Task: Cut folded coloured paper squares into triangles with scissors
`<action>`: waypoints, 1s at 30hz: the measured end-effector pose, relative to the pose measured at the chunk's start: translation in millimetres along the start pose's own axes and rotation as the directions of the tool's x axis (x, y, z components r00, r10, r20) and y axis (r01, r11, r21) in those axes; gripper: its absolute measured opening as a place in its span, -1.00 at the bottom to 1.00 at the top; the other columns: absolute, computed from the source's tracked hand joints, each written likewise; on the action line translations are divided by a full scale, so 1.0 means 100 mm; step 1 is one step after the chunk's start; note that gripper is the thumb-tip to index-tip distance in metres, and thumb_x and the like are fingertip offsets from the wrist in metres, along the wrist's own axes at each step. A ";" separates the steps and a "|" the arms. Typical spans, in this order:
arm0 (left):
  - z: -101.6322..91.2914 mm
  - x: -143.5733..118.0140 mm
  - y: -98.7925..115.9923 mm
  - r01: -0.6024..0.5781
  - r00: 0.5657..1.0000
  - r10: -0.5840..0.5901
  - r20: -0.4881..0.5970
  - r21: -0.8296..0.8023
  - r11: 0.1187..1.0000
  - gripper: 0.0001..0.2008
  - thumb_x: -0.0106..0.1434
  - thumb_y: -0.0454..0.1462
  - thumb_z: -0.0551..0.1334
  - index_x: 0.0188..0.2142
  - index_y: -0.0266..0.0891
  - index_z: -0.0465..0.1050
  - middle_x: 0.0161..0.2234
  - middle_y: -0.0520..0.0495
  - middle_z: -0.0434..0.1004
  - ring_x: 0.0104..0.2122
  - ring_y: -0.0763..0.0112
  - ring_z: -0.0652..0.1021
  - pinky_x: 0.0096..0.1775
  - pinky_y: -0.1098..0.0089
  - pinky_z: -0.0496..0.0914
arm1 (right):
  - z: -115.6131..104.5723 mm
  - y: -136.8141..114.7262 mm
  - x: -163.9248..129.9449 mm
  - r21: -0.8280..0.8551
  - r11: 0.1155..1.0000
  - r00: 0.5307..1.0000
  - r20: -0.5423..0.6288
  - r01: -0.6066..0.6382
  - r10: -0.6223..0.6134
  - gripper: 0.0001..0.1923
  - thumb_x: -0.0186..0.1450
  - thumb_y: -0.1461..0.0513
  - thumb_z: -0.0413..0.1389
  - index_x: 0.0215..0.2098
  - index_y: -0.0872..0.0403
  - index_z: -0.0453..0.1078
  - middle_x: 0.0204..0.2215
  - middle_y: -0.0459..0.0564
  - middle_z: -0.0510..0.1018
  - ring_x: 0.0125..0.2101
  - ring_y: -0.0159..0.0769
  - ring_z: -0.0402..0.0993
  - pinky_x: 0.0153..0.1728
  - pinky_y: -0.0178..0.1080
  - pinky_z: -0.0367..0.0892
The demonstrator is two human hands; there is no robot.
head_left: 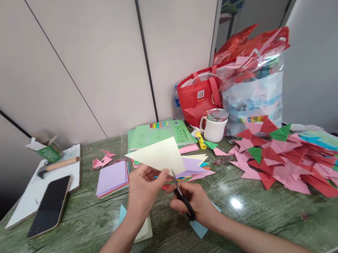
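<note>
My left hand (147, 186) pinches a pale yellow paper triangle (163, 156) along its lower edge, holding it up above the table. In my right hand (193, 203) is a pair of black-handled scissors (182, 198), my fingers closed around the handles. The scissor blades point up and meet the lower edge of the yellow paper, close to my left fingertips. Beneath my left wrist lie a cream sheet (145, 231) and a light blue piece, partly hidden. Another blue paper piece (199, 228) shows under my right hand.
A stack of purple square paper (111, 178) lies left of my hands, near a phone (51, 204) and a hammer (59, 165). Behind are green paper packs (157, 134), a glue stick (200, 140) and a white mug (215, 127). Folded paper triangles (287, 161) heap up at right, before bags (199, 98).
</note>
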State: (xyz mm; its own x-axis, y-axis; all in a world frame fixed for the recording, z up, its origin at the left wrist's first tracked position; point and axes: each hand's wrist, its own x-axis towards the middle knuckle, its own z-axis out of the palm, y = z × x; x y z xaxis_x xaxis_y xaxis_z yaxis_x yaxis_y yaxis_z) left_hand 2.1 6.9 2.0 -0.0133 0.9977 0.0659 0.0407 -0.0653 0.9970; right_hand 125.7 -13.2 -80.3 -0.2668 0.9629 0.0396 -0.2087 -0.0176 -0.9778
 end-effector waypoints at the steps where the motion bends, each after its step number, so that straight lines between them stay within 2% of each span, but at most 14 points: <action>1: 0.00 0.00 0.00 0.001 1.000 -0.001 0.003 -0.002 1.000 -0.87 -0.07 -0.32 0.32 -0.47 -0.30 0.44 -0.53 -0.04 0.57 -0.54 0.34 0.58 -0.46 0.41 0.46 | 0.00 0.00 0.00 0.004 1.000 1.000 -0.001 -0.001 0.001 -0.56 -0.06 -0.01 0.28 -0.38 0.13 0.35 -0.69 -0.22 0.29 -0.69 -0.48 0.14 -0.66 -0.38 0.07; 12: -0.01 -0.01 -0.01 0.006 1.000 -0.005 0.028 -0.020 1.000 -0.87 -0.06 -0.33 0.33 -0.46 -0.30 0.44 -0.53 -0.03 0.58 -0.54 0.34 0.58 -0.46 0.41 0.46 | 0.00 0.03 0.00 0.014 1.000 1.000 -0.022 -0.001 0.001 -0.62 -0.03 0.04 0.27 -0.40 0.13 0.36 -0.72 -0.24 0.29 -0.73 -0.51 0.13 -0.69 -0.40 0.08; 17: -0.03 0.01 0.01 0.039 0.999 -0.039 0.024 0.011 0.999 -0.84 -0.01 -0.28 0.32 -0.59 -0.29 0.37 -0.62 -0.01 0.55 -0.55 0.33 0.59 -0.48 0.43 0.46 | -0.01 0.04 0.01 0.029 0.999 1.000 -0.020 0.012 -0.012 -0.65 -0.01 0.07 0.27 -0.40 0.14 0.36 -0.73 -0.23 0.31 -0.73 -0.51 0.15 -0.68 -0.40 0.09; 25: -0.03 0.03 -0.02 0.054 0.999 -0.054 -0.006 0.005 0.999 -0.80 -0.01 -0.24 0.32 -0.62 -0.30 0.39 -0.61 -0.07 0.57 -0.58 0.31 0.58 -0.49 0.41 0.46 | -0.01 0.04 0.01 0.040 0.999 1.000 0.008 -0.001 0.001 -0.63 0.00 0.07 0.27 -0.36 0.14 0.35 -0.69 -0.22 0.32 -0.70 -0.49 0.18 -0.65 -0.39 0.10; 30: -0.01 0.01 -0.02 0.056 0.998 -0.056 0.022 0.023 0.998 -0.82 0.02 -0.26 0.31 -0.61 -0.31 0.42 -0.62 -0.08 0.58 -0.59 0.32 0.58 -0.49 0.44 0.45 | -0.02 0.01 0.01 0.059 0.996 0.996 0.048 0.067 -0.070 -0.59 -0.02 0.10 0.30 -0.30 0.11 0.31 -0.62 -0.20 0.35 -0.61 -0.46 0.21 -0.57 -0.38 0.11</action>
State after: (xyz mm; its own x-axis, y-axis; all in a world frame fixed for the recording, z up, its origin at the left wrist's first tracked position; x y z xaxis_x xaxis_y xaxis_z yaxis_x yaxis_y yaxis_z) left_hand 0.9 8.1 0.0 0.0060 0.9999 0.0090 0.0632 -0.0093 0.9980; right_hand 127.1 -11.5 -81.6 -0.2965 0.9478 0.1175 -0.2809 0.0310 -0.9592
